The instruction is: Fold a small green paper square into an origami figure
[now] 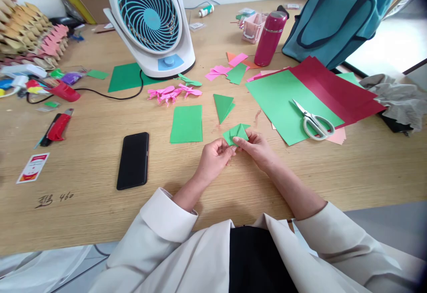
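Both hands pinch one small folded green paper [237, 132] just above the table. My left hand [215, 156] closes on its lower left edge, fingers curled. My right hand [259, 150] grips its right side, the thumb pressed flat on the front near a pointed fold. Just beyond lies a green folded triangle [223, 106] of paper. A stack of green paper rectangles [187, 124] is to the left of it. Several folded pink paper figures [171, 93] sit farther back, with a green folded figure [189, 80] beside them.
White-handled scissors [315, 122] rest on a large green sheet [283, 106], which overlaps red sheets [333, 88]. A black phone [133, 161] lies at left, near a red utility knife [62, 125]. Behind stand a fan [153, 22], a magenta bottle [271, 38] and a teal bag [333, 22].
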{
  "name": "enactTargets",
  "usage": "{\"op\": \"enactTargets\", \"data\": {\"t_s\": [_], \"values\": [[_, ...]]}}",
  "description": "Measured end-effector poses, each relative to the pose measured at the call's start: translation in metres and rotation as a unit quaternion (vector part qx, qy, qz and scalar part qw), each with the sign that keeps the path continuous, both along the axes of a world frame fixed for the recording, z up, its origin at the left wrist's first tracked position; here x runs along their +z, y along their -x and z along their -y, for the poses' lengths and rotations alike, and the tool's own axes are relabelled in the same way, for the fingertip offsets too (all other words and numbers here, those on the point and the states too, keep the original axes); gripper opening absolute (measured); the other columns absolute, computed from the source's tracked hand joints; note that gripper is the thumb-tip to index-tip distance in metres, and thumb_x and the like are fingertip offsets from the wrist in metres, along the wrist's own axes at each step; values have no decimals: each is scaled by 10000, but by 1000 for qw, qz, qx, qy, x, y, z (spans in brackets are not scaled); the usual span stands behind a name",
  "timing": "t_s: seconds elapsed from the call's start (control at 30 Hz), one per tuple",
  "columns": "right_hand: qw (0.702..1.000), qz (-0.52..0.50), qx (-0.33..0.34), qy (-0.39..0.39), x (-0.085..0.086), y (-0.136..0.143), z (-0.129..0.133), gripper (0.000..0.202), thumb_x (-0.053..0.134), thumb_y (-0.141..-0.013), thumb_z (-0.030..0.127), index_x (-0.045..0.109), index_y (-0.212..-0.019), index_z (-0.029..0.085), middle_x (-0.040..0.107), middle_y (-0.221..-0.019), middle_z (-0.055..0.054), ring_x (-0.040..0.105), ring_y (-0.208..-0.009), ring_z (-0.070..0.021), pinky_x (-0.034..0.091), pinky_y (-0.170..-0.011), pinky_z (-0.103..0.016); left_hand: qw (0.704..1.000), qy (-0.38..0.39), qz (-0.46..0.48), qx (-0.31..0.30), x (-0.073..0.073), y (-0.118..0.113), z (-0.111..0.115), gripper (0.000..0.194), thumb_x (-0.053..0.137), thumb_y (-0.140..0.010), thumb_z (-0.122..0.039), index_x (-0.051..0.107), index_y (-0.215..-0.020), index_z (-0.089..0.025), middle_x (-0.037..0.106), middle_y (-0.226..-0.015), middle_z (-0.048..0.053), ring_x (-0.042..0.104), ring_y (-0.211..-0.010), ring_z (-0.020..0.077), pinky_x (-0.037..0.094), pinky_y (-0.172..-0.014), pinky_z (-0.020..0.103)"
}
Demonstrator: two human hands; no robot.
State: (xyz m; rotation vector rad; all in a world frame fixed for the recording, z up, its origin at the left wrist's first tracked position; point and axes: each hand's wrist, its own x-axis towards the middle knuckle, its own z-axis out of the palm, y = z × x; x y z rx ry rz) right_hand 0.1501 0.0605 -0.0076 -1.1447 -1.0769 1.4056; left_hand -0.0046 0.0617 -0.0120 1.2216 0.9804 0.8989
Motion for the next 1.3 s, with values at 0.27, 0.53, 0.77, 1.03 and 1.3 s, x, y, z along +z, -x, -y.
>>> {"op": "enactTargets", "data": {"t_s": [0.27, 0.53, 0.77, 1.03, 1.3], "values": [[998, 56, 28, -28, -1, -4, 4, 404, 774, -715, 548, 602, -693, 183, 536, -641, 36, 454, -604, -105, 361, -581, -252, 998, -59, -13, 32, 6, 5, -5, 321, 704, -805, -464, 561, -762, -179, 544, -692, -23, 491, -606, 90, 401, -513, 189], [967, 216, 118, -72, 6, 1, 13, 443, 719, -778, 506, 451, -616, 193, 367, -586, 58, 318, -546, -79, 235, -500, -256, 993, -101, -39, 43, 6, 9, -9, 255, 685, -824, -361, 575, -696, -170, 532, -657, -29, 456, -609, 92, 384, -585, 214], [962, 217, 98, -136, 3, 3, 11, 529, 633, -844, 555, 335, -580, 208, 285, -603, 54, 267, -563, -85, 224, -521, -264, 995, -90, -32, 30, 0, 10, -10, 280, 644, -854, -369, 523, -686, -181, 457, -647, -38, 417, -623, 101, 358, -604, 226], [966, 195, 144, -86, 6, 1, 13, 471, 631, -842, 564, 446, -621, 192, 312, -586, 56, 272, -536, -77, 213, -505, -260, 994, -88, -4, 71, -3, 10, -10, 310, 643, -855, -360, 471, -669, -181, 412, -638, -51, 369, -608, 92, 319, -591, 221], [972, 189, 122, -60, -2, 1, 12, 445, 701, -786, 503, 433, -608, 196, 373, -568, 60, 299, -526, -71, 217, -489, -246, 986, -70, 52, 143, -7, 8, -14, 329, 675, -854, -374, 477, -678, -178, 427, -653, -49, 386, -630, 89, 342, -621, 217]]}}
